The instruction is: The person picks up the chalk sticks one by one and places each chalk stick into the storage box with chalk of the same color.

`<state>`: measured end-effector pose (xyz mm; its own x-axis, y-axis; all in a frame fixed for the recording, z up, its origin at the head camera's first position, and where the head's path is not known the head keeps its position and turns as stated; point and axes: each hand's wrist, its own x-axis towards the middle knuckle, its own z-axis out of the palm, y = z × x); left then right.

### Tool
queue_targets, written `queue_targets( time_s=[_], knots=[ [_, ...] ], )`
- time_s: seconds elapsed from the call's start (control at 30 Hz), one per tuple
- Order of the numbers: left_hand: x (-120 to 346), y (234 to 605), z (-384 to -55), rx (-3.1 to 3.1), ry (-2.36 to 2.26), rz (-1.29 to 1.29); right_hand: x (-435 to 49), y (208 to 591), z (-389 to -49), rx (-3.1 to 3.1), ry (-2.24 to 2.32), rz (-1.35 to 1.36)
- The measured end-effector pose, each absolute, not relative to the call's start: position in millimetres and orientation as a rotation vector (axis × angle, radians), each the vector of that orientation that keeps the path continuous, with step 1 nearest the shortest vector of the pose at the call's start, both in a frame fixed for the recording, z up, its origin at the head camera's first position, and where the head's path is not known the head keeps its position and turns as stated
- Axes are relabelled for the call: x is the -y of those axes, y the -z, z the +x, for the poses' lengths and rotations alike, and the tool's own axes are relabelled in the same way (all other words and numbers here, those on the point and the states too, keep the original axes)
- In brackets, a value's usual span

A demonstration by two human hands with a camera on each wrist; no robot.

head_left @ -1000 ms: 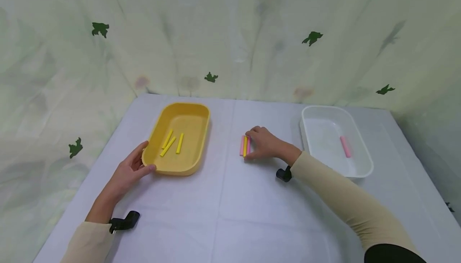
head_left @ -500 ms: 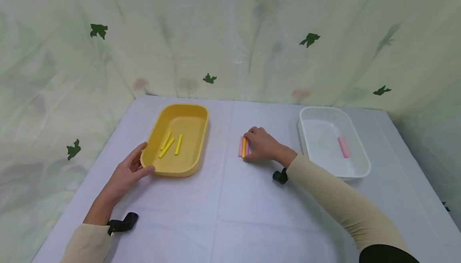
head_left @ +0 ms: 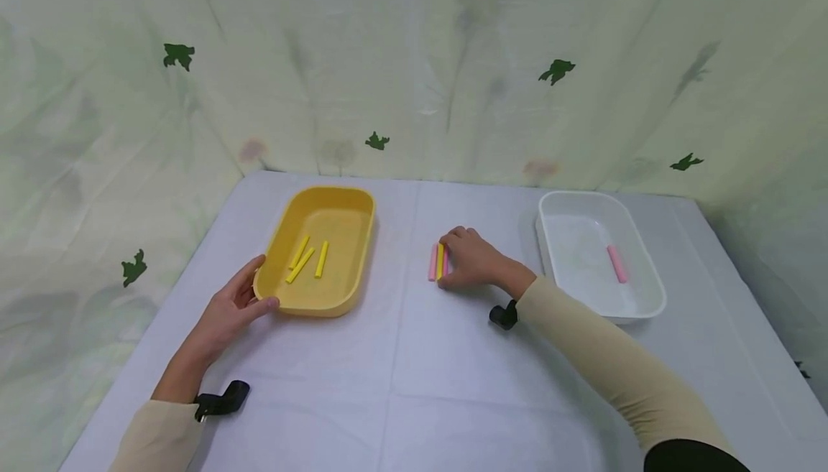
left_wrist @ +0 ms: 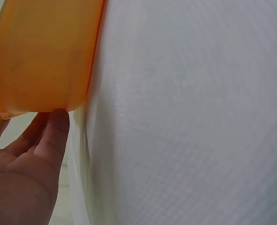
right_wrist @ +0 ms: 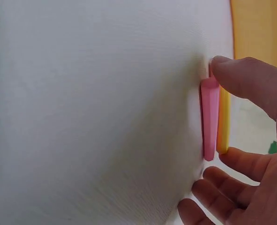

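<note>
In the head view my left hand (head_left: 226, 314) holds the near left corner of a yellow tray (head_left: 359, 292), its thumb on the near side. Several yellow sticks (head_left: 321, 259) lie inside that tray. My right hand (head_left: 477, 260) reaches to a short row at mid-table: a pink stick (head_left: 433, 262), a yellow stick (head_left: 440, 262) and another pink stick (head_left: 445, 262). In the right wrist view, thumb and index finger pinch the yellow stick (right_wrist: 224, 122) by its two ends, beside a pink stick (right_wrist: 210, 119). The other fingers touch nothing visible.
A white tray (head_left: 566, 292) stands on the right with one pink stick (head_left: 617, 264) in it. The table has a white cloth (head_left: 362, 400). A patterned curtain (head_left: 414, 62) hangs behind the far edge.
The yellow stick under the right hand has shifted very slightly relative to the pink sticks beside it. Both hands otherwise stay in place; the head view has shifted a little.
</note>
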<state>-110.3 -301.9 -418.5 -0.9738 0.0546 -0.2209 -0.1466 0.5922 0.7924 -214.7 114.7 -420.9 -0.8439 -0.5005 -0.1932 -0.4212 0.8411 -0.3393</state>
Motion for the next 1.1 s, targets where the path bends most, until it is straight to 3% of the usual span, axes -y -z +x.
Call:
queue_targets(
  time_s=[0.6,1.1],
  knots=[
    [304,421,-109,-2.607,-1.314,-0.067,-121,392,-219,-2.615,1.065,-0.767],
    [305,419,-108,-2.593,-1.365,-0.054,-78,364,-241,-2.502,1.222,-0.708]
  ],
)
